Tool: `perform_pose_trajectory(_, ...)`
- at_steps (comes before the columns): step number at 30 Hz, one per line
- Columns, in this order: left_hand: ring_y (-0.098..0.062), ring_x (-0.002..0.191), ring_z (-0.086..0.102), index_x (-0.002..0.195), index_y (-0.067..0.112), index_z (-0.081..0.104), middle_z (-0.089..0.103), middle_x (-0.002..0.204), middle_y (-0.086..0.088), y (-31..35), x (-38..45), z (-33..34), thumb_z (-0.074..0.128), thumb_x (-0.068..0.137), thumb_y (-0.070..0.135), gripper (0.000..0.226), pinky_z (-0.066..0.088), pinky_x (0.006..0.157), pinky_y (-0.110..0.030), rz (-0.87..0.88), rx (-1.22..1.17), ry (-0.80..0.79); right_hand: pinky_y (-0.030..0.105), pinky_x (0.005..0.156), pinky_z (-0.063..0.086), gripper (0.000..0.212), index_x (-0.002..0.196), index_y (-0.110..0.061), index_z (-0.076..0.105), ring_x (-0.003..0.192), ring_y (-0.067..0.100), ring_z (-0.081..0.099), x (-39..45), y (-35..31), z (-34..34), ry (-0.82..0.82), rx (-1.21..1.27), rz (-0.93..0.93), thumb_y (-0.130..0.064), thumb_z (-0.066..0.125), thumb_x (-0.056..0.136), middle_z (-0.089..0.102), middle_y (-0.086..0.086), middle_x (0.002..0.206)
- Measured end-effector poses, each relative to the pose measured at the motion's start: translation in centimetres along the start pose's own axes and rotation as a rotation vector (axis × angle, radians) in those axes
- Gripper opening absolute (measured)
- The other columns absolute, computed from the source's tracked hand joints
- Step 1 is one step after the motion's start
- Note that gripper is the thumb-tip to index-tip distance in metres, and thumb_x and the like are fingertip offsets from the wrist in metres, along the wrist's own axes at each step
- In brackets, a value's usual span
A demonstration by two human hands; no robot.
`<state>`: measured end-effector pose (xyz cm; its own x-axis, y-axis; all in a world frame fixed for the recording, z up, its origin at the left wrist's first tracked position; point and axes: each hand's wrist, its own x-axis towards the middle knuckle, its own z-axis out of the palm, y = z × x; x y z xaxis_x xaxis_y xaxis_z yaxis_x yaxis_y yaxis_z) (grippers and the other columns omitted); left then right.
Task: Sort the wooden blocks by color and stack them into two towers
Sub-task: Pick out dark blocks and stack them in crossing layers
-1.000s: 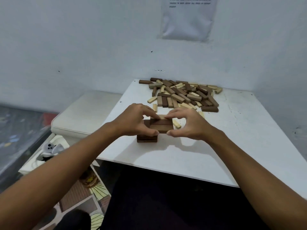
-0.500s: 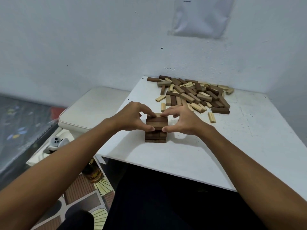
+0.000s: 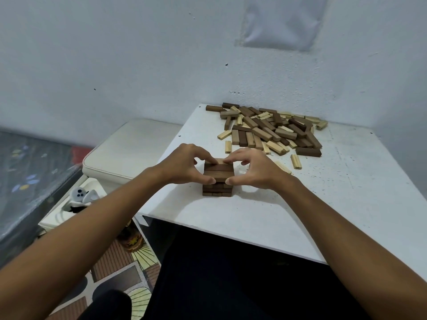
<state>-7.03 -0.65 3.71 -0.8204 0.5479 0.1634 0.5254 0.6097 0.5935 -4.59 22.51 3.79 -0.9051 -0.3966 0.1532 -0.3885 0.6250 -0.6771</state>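
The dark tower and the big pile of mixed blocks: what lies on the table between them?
In the head view, bare white table mostly separates the dark tower from the pile; only the fingers of the right hand reach in.

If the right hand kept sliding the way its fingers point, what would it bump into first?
The right hand points left, and its fingers already pinch the dark block tower. Going on, it would push the tower's top layer first, then probably meet the left hand gripping the other side.

Wall: pale, scuffed wall (image 3: 115, 54), with a plastic-covered sheet (image 3: 283, 21) taped high up.
Table: white, speckled table (image 3: 346, 192) set in the corner.
Beside it: cream cushion (image 3: 129, 153), dark mattress (image 3: 30, 172).
Floor: patterned mat (image 3: 120, 273).
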Motion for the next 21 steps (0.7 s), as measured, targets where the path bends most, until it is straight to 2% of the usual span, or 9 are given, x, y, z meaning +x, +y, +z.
perform_pose_trajectory(3,-0.005,0.105,0.057,0.108,0.027,0.074,0.069,0.109,0.012,-0.09,-0.12,0.14,0.074,0.053,0.058,0.063,0.047,0.076,-0.018,-0.003,-0.002,0.007,0.020,0.085,0.042,0.053,0.119,-0.016,0.070,0.107,0.006,0.055,-0.08,0.14,0.08,-0.005,0.000,0.003,-0.024,0.084,0.069,0.064,-0.007,0.116)
perform_pose_trajectory(7,-0.007,0.105,0.057,0.109,0.025,0.073,0.069,0.110,0.011,-0.08,-0.12,0.36,0.079,0.057,0.048,0.057,0.049,0.078,-0.021,-0.008,-0.008,0.016,0.021,0.085,0.041,0.062,0.120,-0.019,0.069,0.111,0.007,0.053,-0.06,0.39,0.22,-0.010,-0.002,0.012,-0.038,0.079,0.063,0.062,-0.007,0.121)
perform_pose_trajectory(11,-0.008,0.105,0.057,0.109,0.024,0.073,0.069,0.111,0.008,0.00,-0.11,0.25,0.087,0.061,0.038,0.052,0.050,0.079,-0.024,-0.010,-0.015,0.019,0.019,0.085,0.040,0.058,0.121,-0.019,0.069,0.114,0.007,0.051,0.05,0.72,0.23,-0.015,0.016,0.023,-0.030,0.084,0.066,0.061,-0.003,0.125)
perform_pose_trajectory(13,-0.009,0.105,0.057,0.109,0.022,0.073,0.069,0.111,0.006,0.04,-0.14,0.20,0.089,0.064,0.031,0.049,0.051,0.080,-0.026,-0.009,-0.016,0.025,0.019,0.085,0.040,0.061,0.122,-0.019,0.068,0.115,0.007,0.051,0.08,0.74,0.28,-0.015,0.018,0.023,-0.034,0.082,0.064,0.061,-0.004,0.126)
perform_pose_trajectory(15,-0.009,0.105,0.057,0.109,0.022,0.073,0.069,0.111,0.007,0.01,-0.18,0.23,0.090,0.062,0.033,0.051,0.051,0.080,-0.025,-0.011,-0.017,0.028,0.022,0.086,0.041,0.061,0.122,-0.019,0.068,0.116,0.008,0.050,0.09,0.70,0.32,-0.018,0.019,0.026,-0.033,0.083,0.065,0.060,-0.003,0.127)
perform_pose_trajectory(19,-0.008,0.104,0.056,0.109,0.025,0.073,0.069,0.110,0.009,-0.05,-0.28,0.30,0.080,0.055,0.051,0.061,0.049,0.077,-0.020,-0.016,-0.010,0.019,0.023,0.087,0.041,0.056,0.122,-0.019,0.068,0.115,0.009,0.052,-0.02,0.85,0.36,-0.009,0.027,0.028,-0.025,0.085,0.069,0.061,-0.004,0.126)
perform_pose_trajectory(21,-0.008,0.104,0.056,0.109,0.026,0.073,0.068,0.110,0.009,-0.03,-0.33,0.26,0.079,0.055,0.051,0.060,0.049,0.077,-0.020,-0.022,-0.010,0.015,0.022,0.086,0.040,0.056,0.122,-0.019,0.068,0.115,0.009,0.052,-0.06,0.93,0.39,-0.009,0.033,0.030,-0.025,0.085,0.069,0.061,-0.005,0.125)
